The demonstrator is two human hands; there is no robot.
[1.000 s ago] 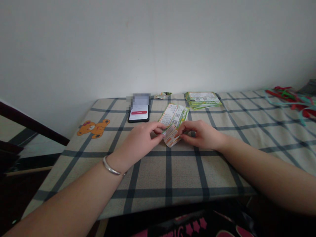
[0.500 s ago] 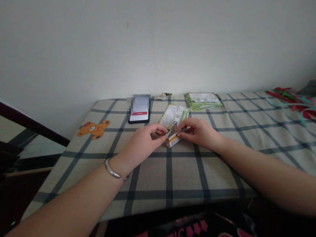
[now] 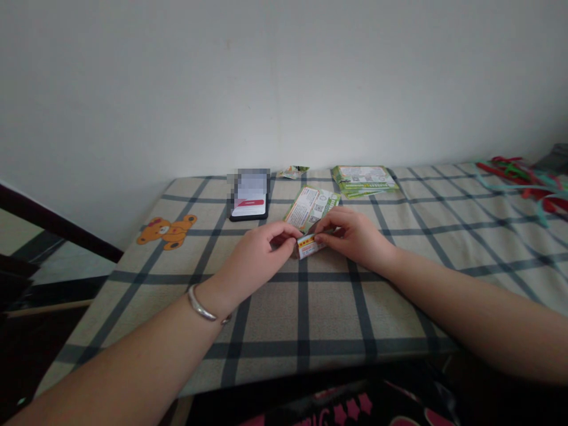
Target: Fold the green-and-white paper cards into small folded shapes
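Between my two hands is a small folded piece of printed paper (image 3: pixel 306 249), white with a yellow strip and lines of small print. My left hand (image 3: pixel 270 248) pinches its left end between thumb and fingers. On the opposite end, my right hand (image 3: pixel 344 234) grips the upper edge, fingertips curled over it. Just behind lies a green and white printed card (image 3: pixel 308 207) with a small square code, its near part covered by my hands. Whether card and folded paper are one piece, I cannot tell.
A phone (image 3: pixel 251 201) with a lit screen lies left of the card. Behind are a small crumpled printed piece (image 3: pixel 294 172) and a stack of green and white cards (image 3: pixel 366 179). Red, green and pale blue ribbons (image 3: pixel 523 177) lie far right on the checked tablecloth (image 3: pixel 266 307).
The flap between my fingers has folded down flatter, and the yellow strip now lies along the upper edge. Both hands have shifted only slightly.
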